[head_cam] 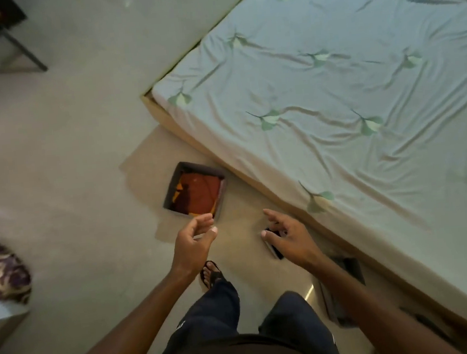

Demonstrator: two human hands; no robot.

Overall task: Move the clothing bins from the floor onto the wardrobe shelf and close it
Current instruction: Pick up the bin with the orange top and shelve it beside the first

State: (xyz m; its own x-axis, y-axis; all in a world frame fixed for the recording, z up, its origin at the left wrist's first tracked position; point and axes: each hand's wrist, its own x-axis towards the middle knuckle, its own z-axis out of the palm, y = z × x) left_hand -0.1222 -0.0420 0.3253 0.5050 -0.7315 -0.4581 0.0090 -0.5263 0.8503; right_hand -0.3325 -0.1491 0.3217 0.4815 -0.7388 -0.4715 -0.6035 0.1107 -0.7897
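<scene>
Sitting on floor (68,164) beside bed (333,96): grey bin (170,184), red-orange clothes (199,193) inside.

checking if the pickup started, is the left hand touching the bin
Apart. The head view shows the open left hand raised above the floor, only overlapping the bin corner in the picture.

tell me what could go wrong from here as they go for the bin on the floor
The bin sits open-topped with folded clothes; a tilted lift could spill them. A dark flat object lies on the floor under the right hand, near the sandalled foot, so it might get stepped on. Both hands, left hand too, are empty and above the bin.
</scene>
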